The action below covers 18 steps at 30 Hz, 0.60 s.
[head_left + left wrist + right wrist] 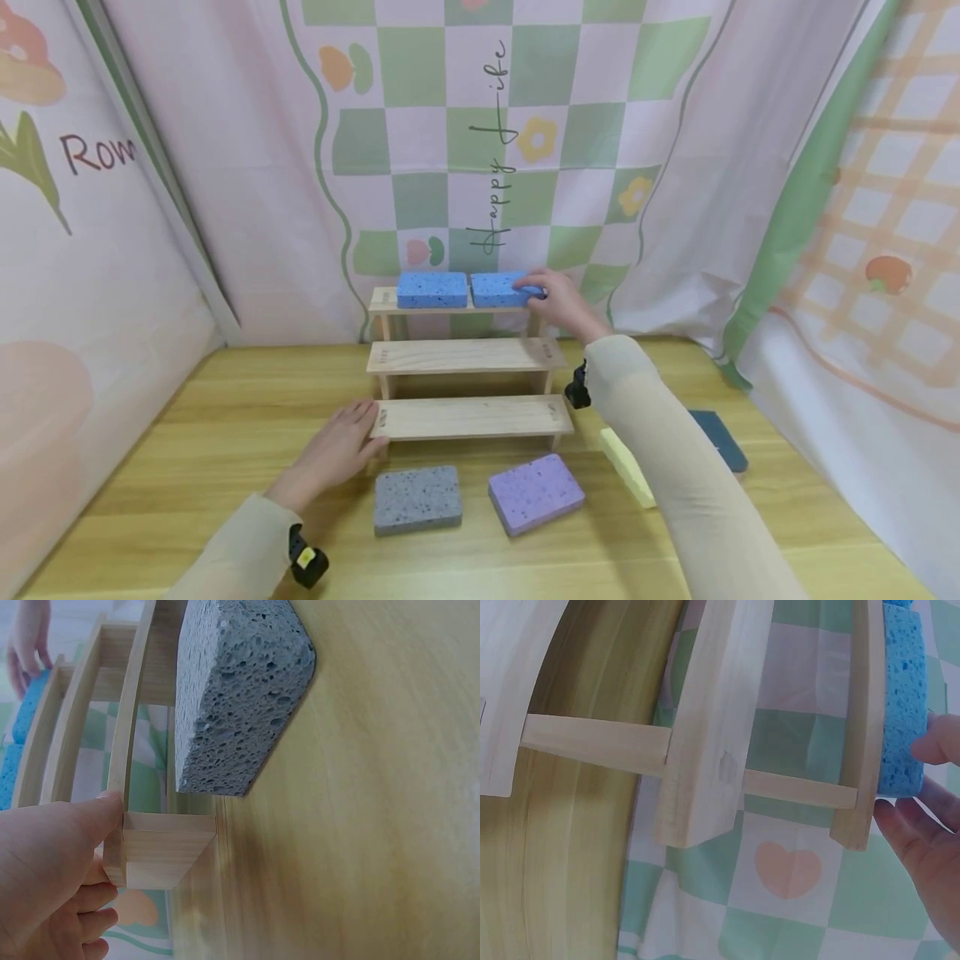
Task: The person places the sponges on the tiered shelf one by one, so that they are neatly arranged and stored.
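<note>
Hands (335,448) (564,304) in a pinch: left on lowest wooden shelf (468,417), right on right-hand blue sponge (492,290).

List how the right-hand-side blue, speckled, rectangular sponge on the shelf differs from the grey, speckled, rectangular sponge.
The right blue sponge sits on top of the stepped wooden shelf; the grey sponge lies on the wood-grained table. The right hand grips the right blue sponge, while neither hand touches the grey sponge. Both are rectangular, with pitted surfaces.
</note>
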Available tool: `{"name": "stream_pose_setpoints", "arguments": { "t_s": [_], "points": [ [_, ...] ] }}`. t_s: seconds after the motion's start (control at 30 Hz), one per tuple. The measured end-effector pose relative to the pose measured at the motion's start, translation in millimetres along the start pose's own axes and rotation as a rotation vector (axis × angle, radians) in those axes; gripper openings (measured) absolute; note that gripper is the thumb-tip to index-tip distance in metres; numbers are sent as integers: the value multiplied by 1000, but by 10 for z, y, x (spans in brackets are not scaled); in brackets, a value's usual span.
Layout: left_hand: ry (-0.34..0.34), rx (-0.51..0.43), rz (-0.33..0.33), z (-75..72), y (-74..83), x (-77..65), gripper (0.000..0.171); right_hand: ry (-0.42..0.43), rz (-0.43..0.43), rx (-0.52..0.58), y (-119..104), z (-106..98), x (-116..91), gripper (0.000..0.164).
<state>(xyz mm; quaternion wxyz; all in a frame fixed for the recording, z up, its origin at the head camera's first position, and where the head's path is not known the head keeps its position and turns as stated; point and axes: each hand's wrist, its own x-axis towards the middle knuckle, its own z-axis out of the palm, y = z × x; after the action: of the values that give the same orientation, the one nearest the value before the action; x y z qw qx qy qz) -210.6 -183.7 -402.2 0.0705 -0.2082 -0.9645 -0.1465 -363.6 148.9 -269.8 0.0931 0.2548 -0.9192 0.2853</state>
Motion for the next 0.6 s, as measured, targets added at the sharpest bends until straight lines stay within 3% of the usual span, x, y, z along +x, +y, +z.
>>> {"name": "stream_pose_setpoints", "arguments": {
  "t_s": [0.33,0.6],
  "points": [
    [-1,-7,-3,-3,12,-2,59,66,-26,69,56,-112,-153,44],
    [4,-10,-3,9,6,-5,59,92,-75,148,114,-172,-305,40]
  ]
}}
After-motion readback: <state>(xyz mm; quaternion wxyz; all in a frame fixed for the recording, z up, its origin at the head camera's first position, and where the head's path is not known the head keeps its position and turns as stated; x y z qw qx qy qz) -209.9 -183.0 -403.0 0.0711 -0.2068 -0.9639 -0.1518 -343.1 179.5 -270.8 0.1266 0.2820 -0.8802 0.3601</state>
